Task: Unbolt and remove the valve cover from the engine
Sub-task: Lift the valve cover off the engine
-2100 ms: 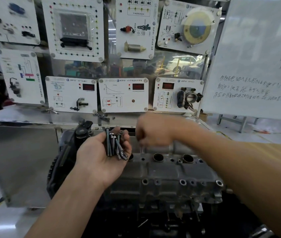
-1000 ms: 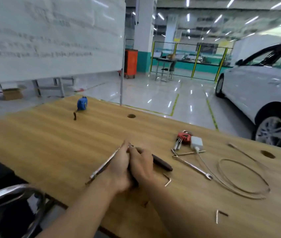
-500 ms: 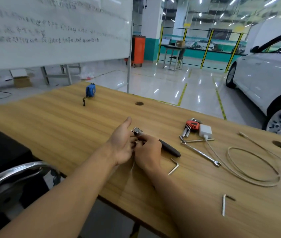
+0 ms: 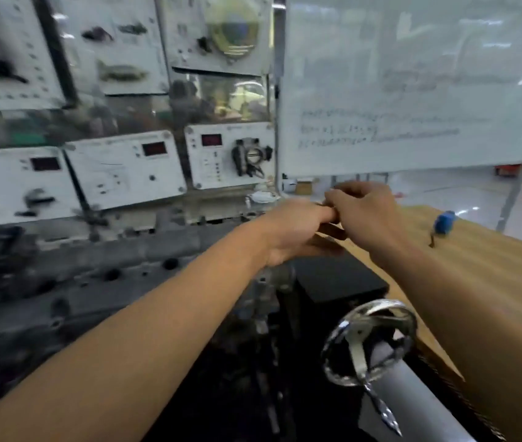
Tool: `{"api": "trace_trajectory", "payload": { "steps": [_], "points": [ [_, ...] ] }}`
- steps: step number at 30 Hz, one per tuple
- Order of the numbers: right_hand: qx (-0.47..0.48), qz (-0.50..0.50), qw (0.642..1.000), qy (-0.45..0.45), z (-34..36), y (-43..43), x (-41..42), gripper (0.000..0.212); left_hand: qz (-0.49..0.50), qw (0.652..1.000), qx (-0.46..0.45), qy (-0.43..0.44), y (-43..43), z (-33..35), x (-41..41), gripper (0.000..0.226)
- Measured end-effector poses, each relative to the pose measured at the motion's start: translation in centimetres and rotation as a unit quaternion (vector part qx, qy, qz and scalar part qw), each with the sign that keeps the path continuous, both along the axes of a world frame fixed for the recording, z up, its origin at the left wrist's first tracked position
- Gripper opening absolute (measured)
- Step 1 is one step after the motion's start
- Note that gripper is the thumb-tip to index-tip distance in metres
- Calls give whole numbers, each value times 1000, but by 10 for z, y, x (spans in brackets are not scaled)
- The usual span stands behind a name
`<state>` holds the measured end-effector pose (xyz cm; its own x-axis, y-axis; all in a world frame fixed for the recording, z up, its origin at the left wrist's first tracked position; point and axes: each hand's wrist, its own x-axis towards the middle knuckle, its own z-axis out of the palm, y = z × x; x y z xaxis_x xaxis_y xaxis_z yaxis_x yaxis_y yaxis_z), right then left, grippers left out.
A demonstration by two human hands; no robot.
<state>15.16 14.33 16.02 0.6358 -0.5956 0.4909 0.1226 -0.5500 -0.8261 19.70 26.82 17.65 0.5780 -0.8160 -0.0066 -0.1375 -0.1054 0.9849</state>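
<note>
The view is blurred by motion. The grey engine top with the valve cover (image 4: 100, 269) lies at the left, with dark bolt holes along it. My left hand (image 4: 294, 231) and my right hand (image 4: 368, 215) meet in mid-air over the near corner of the wooden table (image 4: 492, 266), to the right of the engine. My right hand's fingers curl round a dark-handled tool (image 4: 333, 231), of which only a short stub shows between the hands. My left hand's thumb points at the right hand; its fingers are hidden beneath.
A chrome handwheel (image 4: 369, 341) on the engine stand sits low in front, beside a black box (image 4: 339, 282). A blue tape measure (image 4: 444, 220) lies on the table. White instrument panels (image 4: 126, 167) stand behind the engine, and a whiteboard (image 4: 412, 90) at the right.
The view has swung left from the table back toward the engine. Both hands have lifted off the tabletop together and now hang near the table's corner.
</note>
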Motion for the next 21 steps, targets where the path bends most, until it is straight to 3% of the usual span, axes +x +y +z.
{"api": "trace_trajectory", "payload": {
  "steps": [3,5,8,10,11,13,15,18,21],
  "points": [
    [-112,81,989,48,9,70,43,32,133,985,21,-105,116,24,27,14],
    [-243,80,959,123,8,103,67,39,243,943,67,-216,191,33,39,16],
    [-414,-31,885,211,7,121,97,58,380,807,234,-386,288,24,56,20],
    [-449,-81,852,257,2,107,106,71,417,726,362,-410,332,6,63,28],
    [-452,-101,840,283,-1,94,107,75,420,705,408,-400,347,-5,67,36],
    [-443,-130,822,333,-8,66,109,84,423,705,438,-364,362,-23,73,47],
    [-407,-103,831,364,-12,47,113,85,431,699,444,-359,364,-30,79,51],
    [-400,-11,834,379,-17,41,116,51,380,687,487,-382,361,-22,86,51],
    [-390,-9,859,332,-24,39,121,50,341,698,493,-392,358,-16,91,45]
  ]
}}
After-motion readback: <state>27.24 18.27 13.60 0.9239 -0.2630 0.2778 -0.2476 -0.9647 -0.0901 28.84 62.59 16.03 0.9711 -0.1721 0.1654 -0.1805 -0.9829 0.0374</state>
